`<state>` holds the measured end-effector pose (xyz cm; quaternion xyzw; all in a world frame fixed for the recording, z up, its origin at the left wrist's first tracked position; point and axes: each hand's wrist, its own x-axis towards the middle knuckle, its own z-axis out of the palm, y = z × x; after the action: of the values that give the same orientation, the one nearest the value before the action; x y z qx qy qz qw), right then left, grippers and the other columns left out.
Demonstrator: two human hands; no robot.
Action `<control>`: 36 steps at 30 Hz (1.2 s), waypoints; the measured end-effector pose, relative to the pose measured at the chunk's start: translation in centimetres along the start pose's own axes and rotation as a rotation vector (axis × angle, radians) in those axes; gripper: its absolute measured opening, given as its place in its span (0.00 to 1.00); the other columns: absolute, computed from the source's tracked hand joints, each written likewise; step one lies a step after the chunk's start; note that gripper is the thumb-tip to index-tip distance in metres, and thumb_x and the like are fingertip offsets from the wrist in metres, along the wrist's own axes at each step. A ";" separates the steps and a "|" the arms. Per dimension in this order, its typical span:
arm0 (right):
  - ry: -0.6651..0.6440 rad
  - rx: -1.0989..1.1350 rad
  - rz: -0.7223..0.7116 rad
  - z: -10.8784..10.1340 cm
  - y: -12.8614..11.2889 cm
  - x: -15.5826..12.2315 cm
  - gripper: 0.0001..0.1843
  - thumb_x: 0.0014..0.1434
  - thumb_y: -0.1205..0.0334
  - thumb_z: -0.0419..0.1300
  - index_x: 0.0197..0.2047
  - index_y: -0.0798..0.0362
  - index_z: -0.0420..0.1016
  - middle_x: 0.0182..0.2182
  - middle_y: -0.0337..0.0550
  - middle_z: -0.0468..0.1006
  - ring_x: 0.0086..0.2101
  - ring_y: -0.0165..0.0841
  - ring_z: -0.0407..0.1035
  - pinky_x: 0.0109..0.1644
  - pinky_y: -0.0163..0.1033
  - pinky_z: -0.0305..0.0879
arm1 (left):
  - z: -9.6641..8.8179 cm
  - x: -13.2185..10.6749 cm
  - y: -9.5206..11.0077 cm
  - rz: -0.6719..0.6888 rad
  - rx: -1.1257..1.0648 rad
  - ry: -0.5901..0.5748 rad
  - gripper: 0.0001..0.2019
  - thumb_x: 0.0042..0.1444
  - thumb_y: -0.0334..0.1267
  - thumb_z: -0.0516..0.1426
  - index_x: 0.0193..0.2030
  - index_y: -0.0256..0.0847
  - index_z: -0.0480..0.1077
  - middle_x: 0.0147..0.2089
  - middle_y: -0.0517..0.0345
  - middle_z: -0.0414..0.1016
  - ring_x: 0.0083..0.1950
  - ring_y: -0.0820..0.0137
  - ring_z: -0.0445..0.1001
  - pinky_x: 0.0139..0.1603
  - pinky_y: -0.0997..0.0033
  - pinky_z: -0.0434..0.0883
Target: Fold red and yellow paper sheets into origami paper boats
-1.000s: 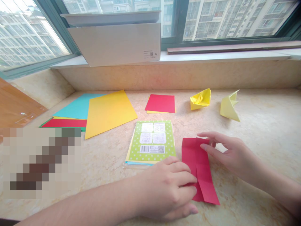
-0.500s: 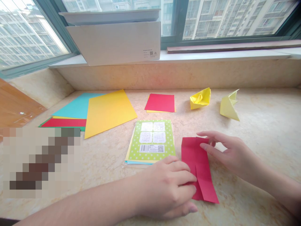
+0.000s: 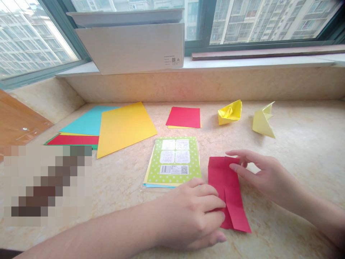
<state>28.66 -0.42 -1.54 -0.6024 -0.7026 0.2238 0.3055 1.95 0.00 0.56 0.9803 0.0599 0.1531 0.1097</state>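
A folded sheet of red origami paper [image 3: 229, 180] lies on the counter, with creases across it and a slit-like seam down its lower middle. Over its lower left side rests my left hand [image 3: 199, 212], palm down; the fingers lie on the paper and the thumb is apart, on the counter side. My right hand [image 3: 250, 165] pinches the sheet's upper right edge between thumb and fingers; its lower fingers are curled and partly hidden. Just left of the red sheet is a green dotted pack of paper [image 3: 175, 158] in a clear sleeve, close to my left hand.
Behind are a small red square [image 3: 183, 117], a bright yellow folded shape [image 3: 230, 112] and a pale yellow one [image 3: 262, 121]. Large sheets, an orange-yellow one [image 3: 124, 129] and a blue one [image 3: 86, 121], lie left. A white box [image 3: 129, 48] stands on the sill. The lower left is pixelated.
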 end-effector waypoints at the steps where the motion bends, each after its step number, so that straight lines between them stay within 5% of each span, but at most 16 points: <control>1: 0.001 0.001 0.002 0.0 0.0 0.0 0.16 0.66 0.49 0.61 0.54 0.43 0.77 0.29 0.36 0.74 0.28 0.31 0.70 0.23 0.31 0.67 | 0.0 0.0 0.0 -0.001 0.002 -0.001 0.16 0.71 0.44 0.52 0.45 0.35 0.75 0.51 0.52 0.80 0.52 0.61 0.75 0.56 0.58 0.68; 36: -0.008 -0.026 -0.013 -0.3 -0.4 0.0 0.16 0.67 0.48 0.60 0.54 0.43 0.78 0.29 0.36 0.76 0.28 0.33 0.71 0.24 0.33 0.69 | -0.1 0.2 0.2 -0.013 0.018 0.013 0.13 0.70 0.42 0.53 0.44 0.36 0.75 0.49 0.50 0.80 0.51 0.61 0.75 0.56 0.60 0.69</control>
<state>28.55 -0.50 -1.08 -0.6009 -0.7105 0.2154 0.2963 2.09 -0.14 0.72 0.9798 0.0685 0.1581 0.1015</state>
